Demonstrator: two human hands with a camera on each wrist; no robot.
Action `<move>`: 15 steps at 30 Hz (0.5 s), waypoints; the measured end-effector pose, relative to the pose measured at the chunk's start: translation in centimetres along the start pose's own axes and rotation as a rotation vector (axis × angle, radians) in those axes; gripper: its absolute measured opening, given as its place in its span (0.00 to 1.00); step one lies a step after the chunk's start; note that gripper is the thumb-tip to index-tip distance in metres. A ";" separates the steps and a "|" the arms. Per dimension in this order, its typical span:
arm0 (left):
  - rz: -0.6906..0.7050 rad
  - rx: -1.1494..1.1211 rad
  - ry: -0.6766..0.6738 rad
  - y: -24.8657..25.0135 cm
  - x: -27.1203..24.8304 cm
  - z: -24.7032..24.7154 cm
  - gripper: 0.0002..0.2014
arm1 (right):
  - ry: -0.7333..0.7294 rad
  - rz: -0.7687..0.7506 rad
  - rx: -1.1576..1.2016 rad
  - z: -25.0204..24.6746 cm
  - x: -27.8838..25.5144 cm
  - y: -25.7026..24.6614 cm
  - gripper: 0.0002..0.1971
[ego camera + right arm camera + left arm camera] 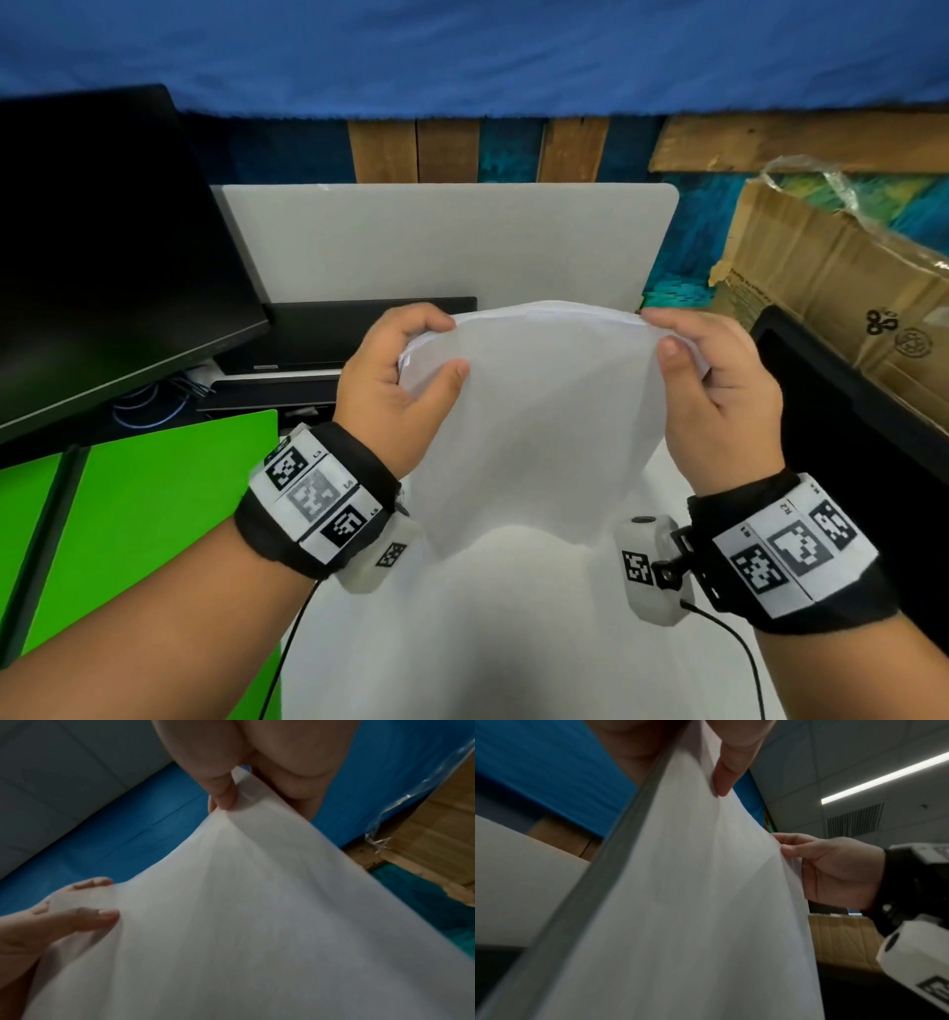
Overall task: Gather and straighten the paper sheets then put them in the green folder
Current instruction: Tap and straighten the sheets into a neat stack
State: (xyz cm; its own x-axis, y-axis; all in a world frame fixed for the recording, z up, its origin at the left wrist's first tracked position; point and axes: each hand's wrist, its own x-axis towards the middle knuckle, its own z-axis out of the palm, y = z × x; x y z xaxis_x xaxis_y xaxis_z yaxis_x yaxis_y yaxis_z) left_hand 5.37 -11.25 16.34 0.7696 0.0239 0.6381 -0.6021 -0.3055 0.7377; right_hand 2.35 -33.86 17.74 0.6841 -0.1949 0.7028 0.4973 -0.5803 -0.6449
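Upright above white desk (462, 642): paper sheets (534, 411), pinched at top corners by left hand (390, 380) and right hand (719, 395); green folder (154, 514) left, partly behind monitor (102, 257); cardboard box (832, 288) right; sheets' far side hidden.

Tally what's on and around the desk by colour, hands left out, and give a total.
White: 3, the paper sheets taken as one stack, the desk and the divider panel.
Green: 1, the green folder.
Black: 2, the monitor and the keyboard.
Brown: 1, the cardboard box.
Total: 7
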 end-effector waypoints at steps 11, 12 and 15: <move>-0.313 -0.331 0.031 1.6 0.1 0.0 0.18 | -0.059 0.551 0.584 0.3 -0.6 -0.9 0.11; -0.289 -0.353 0.040 1.8 0.0 -0.1 0.17 | -0.036 0.517 0.606 0.2 -0.5 -1.1 0.11; -0.303 -0.442 0.047 0.9 -0.6 -0.4 0.21 | -0.032 0.512 0.594 0.2 -0.9 -1.0 0.17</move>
State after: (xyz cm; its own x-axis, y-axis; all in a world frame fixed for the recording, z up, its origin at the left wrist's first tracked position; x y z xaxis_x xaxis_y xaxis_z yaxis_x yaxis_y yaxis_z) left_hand 4.33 -11.19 16.73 0.9185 0.0944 0.3839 -0.3944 0.1517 0.9063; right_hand 1.32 -32.99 17.72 0.9157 -0.2960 0.2716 0.3119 0.0977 -0.9451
